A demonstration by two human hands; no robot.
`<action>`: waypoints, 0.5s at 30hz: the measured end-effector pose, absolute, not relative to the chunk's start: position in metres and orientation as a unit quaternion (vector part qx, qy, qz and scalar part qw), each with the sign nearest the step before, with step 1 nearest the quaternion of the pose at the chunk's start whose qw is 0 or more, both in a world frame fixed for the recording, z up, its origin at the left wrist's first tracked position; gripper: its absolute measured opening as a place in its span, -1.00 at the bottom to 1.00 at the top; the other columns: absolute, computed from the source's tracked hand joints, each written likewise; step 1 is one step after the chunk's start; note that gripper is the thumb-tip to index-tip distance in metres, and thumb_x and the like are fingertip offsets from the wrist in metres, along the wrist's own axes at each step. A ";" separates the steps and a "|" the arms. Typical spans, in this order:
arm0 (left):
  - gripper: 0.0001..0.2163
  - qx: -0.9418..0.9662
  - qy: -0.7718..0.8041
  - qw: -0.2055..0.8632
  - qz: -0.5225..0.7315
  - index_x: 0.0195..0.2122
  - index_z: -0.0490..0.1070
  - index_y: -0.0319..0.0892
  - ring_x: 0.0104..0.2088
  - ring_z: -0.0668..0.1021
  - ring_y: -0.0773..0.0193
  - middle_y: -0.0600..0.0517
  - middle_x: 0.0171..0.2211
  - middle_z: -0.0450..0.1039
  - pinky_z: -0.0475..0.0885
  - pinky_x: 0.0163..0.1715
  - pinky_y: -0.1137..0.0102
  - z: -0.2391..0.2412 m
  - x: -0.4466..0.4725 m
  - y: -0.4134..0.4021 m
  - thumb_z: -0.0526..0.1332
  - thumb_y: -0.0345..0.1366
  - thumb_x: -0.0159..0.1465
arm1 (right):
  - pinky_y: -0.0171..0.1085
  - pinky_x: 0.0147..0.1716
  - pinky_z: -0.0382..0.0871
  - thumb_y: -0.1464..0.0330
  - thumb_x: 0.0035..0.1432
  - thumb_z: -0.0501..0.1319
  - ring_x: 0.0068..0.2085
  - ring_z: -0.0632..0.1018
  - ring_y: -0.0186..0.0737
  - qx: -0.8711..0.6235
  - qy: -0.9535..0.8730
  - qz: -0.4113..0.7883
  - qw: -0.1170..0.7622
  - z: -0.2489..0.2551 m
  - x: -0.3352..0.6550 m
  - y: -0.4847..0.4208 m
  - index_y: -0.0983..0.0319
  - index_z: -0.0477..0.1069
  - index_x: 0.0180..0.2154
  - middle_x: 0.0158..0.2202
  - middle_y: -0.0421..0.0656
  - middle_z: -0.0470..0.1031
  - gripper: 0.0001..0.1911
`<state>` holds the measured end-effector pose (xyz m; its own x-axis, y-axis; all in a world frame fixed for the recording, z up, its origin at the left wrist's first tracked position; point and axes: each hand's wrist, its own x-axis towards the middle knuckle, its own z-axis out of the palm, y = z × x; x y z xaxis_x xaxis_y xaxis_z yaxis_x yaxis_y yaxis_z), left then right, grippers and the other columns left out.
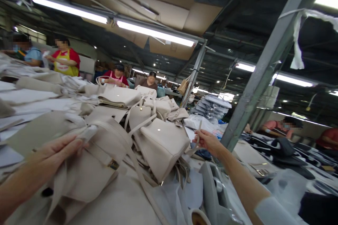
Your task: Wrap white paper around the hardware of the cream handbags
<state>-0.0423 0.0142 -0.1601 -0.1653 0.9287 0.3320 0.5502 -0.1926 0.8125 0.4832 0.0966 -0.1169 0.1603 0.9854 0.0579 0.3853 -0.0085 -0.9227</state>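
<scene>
My left hand (64, 149) pinches the wrapped end of a beige strap (109, 126), where a whitish film wrapping (89, 133) covers it. Below that hand lies a beige handbag (91, 172) with a gold-coloured metal fitting (113, 164). To the right, my right hand (208, 141) is raised with its fingers closed on a narrow beige strap (192, 151), whose tip sticks up above the fingers. Between my hands another beige handbag (163, 144) rests tilted on the heap, a pale round stud on its flap.
More beige bags (120, 96) and flat panels (39, 130) are heaped ahead and left. A grey tape dispenser-like object (215, 190) stands near front. A slanted metal post (253, 88) rises at right, beside dark pieces (285, 151). Several co-workers (66, 59) are farther back.
</scene>
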 end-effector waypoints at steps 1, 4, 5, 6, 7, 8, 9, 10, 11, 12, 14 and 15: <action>-0.47 0.620 0.589 0.222 0.469 -0.32 0.49 -0.13 -0.34 0.51 0.11 0.07 -0.43 0.50 0.41 -0.32 0.36 -0.156 -0.039 0.010 0.09 0.26 0.08 | -0.41 -0.44 0.47 0.26 0.35 -0.01 -0.33 0.61 -0.31 -0.598 -0.554 0.352 0.460 -0.110 0.473 0.087 0.17 0.27 -0.26 -0.41 -0.20 0.46 -0.83; -0.58 0.632 0.557 0.237 0.484 -0.32 0.44 -0.13 -0.29 0.47 0.13 0.07 -0.38 0.46 0.34 -0.26 0.36 -0.147 -0.028 -0.005 0.11 0.15 0.16 | -0.36 -0.43 0.52 0.15 0.27 0.10 -0.37 0.59 -0.28 -0.483 -0.566 0.422 0.518 -0.091 0.428 0.056 0.14 0.28 -0.34 -0.47 -0.23 0.41 -0.78; -0.62 0.635 0.550 0.229 0.493 -0.36 0.41 -0.13 -0.30 0.45 0.15 0.08 -0.41 0.43 0.31 -0.25 0.36 -0.146 -0.025 -0.009 0.11 0.10 0.18 | -0.33 -0.39 0.54 0.12 0.22 0.17 -0.38 0.59 -0.26 -0.427 -0.567 0.459 0.535 -0.086 0.409 0.045 0.14 0.30 -0.37 -0.49 -0.23 0.40 -0.75; -0.65 0.633 0.540 0.225 0.507 -0.40 0.38 -0.13 -0.33 0.42 0.19 0.10 -0.44 0.38 0.28 -0.26 0.37 -0.145 -0.021 -0.012 0.11 0.07 0.19 | -0.29 -0.34 0.57 0.10 0.16 0.25 -0.37 0.59 -0.24 -0.366 -0.566 0.495 0.548 -0.082 0.388 0.032 0.15 0.33 -0.40 -0.50 -0.23 0.41 -0.72; -0.66 0.630 0.525 0.229 0.524 -0.44 0.36 -0.14 -0.37 0.38 0.21 0.12 -0.49 0.32 0.26 -0.30 0.38 -0.145 -0.018 -0.014 0.12 0.06 0.18 | -0.25 -0.27 0.58 0.10 0.11 0.31 -0.34 0.60 -0.22 -0.308 -0.562 0.527 0.557 -0.079 0.367 0.019 0.17 0.36 -0.42 -0.50 -0.23 0.42 -0.70; -0.68 0.619 0.507 0.230 0.554 -0.48 0.33 -0.13 -0.41 0.35 0.24 0.13 -0.52 0.26 0.24 -0.32 0.39 -0.146 -0.016 -0.015 0.14 0.03 0.15 | -0.21 -0.18 0.57 0.10 0.07 0.36 -0.30 0.61 -0.20 -0.260 -0.558 0.551 0.563 -0.076 0.345 0.005 0.18 0.39 -0.43 -0.50 -0.22 0.45 -0.69; -0.70 0.613 0.492 0.238 0.570 -0.52 0.31 -0.14 -0.42 0.32 0.25 0.14 -0.54 0.23 0.22 -0.34 0.39 -0.147 -0.015 -0.015 0.16 0.00 0.13 | -0.16 -0.11 0.56 0.11 0.05 0.39 -0.26 0.62 -0.18 -0.226 -0.551 0.568 0.568 -0.075 0.323 -0.007 0.20 0.41 -0.44 -0.48 -0.21 0.47 -0.68; -0.72 0.608 0.483 0.246 0.580 -0.52 0.31 -0.14 -0.43 0.30 0.26 0.15 -0.55 0.21 0.20 -0.34 0.39 -0.147 -0.014 -0.016 0.17 -0.03 0.13 | -0.13 -0.06 0.54 0.13 0.03 0.41 -0.23 0.62 -0.16 -0.201 -0.540 0.582 0.573 -0.076 0.302 -0.019 0.22 0.44 -0.45 -0.47 -0.20 0.50 -0.68; -0.73 0.604 0.480 0.247 0.587 -0.53 0.31 -0.14 -0.44 0.29 0.28 0.15 -0.55 0.20 0.19 -0.35 0.40 -0.147 -0.013 -0.017 0.17 -0.05 0.13 | -0.11 -0.05 0.54 0.14 0.00 0.43 -0.21 0.62 -0.14 -0.182 -0.523 0.596 0.581 -0.078 0.282 -0.030 0.24 0.45 -0.46 -0.46 -0.19 0.52 -0.68; -0.74 0.602 0.477 0.249 0.590 -0.52 0.31 -0.15 -0.44 0.28 0.28 0.15 -0.55 0.21 0.19 -0.35 0.40 -0.147 -0.013 -0.018 0.17 -0.06 0.14 | -0.09 -0.05 0.54 0.15 -0.03 0.45 -0.21 0.63 -0.13 -0.166 -0.500 0.610 0.591 -0.081 0.263 -0.038 0.24 0.46 -0.47 -0.45 -0.19 0.54 -0.68; -0.76 0.603 0.468 0.254 0.594 -0.48 0.34 -0.16 -0.43 0.31 0.28 0.14 -0.53 0.24 0.22 -0.33 0.39 -0.146 -0.013 -0.021 0.18 -0.08 0.14 | -0.08 -0.07 0.56 0.17 -0.10 0.49 -0.22 0.63 -0.14 -0.144 -0.448 0.637 0.611 -0.091 0.231 -0.047 0.23 0.47 -0.47 -0.46 -0.21 0.55 -0.67; -0.76 0.606 0.459 0.261 0.595 -0.45 0.35 -0.16 -0.41 0.34 0.27 0.13 -0.52 0.27 0.24 -0.32 0.39 -0.145 -0.014 -0.023 0.18 -0.08 0.14 | -0.09 -0.08 0.57 0.17 -0.13 0.51 -0.24 0.63 -0.16 -0.137 -0.421 0.646 0.622 -0.097 0.219 -0.049 0.23 0.47 -0.47 -0.47 -0.23 0.55 -0.67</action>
<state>-0.0136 -0.0232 -0.1452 -0.1284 0.8670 0.4815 0.2448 -0.4428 0.8625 0.2186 -0.0486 -0.0969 -0.1898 0.9184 0.3473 -0.6881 0.1279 -0.7142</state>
